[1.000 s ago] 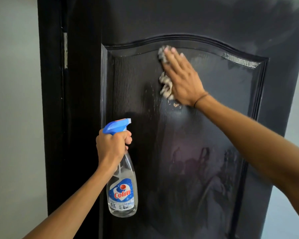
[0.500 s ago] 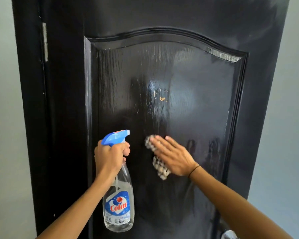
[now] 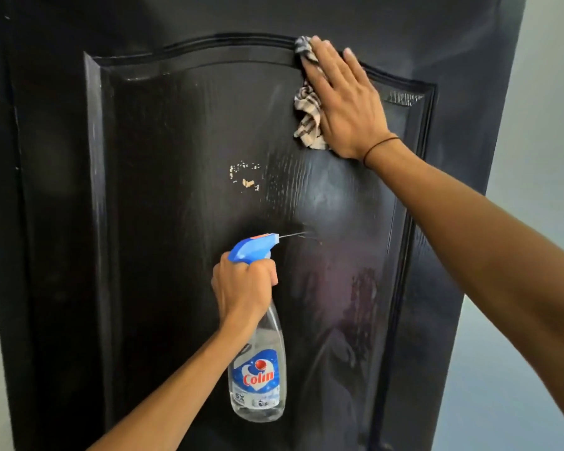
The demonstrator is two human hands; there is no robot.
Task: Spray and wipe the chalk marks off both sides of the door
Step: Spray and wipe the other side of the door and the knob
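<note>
The right hand [image 3: 345,102] lies flat with straight fingers, pressing a checked cloth [image 3: 306,115] against the black door [image 3: 163,131] at the arched top moulding of its raised panel, the cloth showing above the fingertips and to the left of the palm. The left hand [image 3: 245,288] grips the neck of a clear spray bottle [image 3: 258,372] with a blue trigger head, held upright in front of the panel's lower middle, a thin jet leaving the nozzle toward the door. Pale flecks [image 3: 245,177] mark the panel's centre, between the two hands.
</note>
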